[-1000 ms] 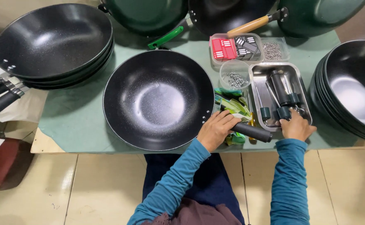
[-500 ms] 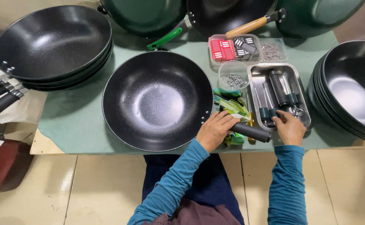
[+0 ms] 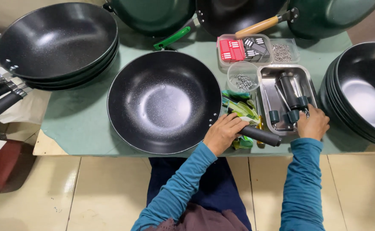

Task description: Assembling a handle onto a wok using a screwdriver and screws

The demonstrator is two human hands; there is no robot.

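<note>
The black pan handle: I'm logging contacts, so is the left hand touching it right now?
Touching. The head view shows the left hand wrapped around the black handle where it meets the wok, fingers curled over it with no gap.

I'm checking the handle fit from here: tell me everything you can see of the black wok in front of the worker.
The black wok is round and deep, with a dark speckled non-stick-looking inside that shines at the bottom. It sits upright, empty, on the green mat at the table's near edge. Small rivets show on its rim at the lower right, where a black handle meets it. The left hand wraps that joint; the right hand is apart, at the metal tray.
</note>
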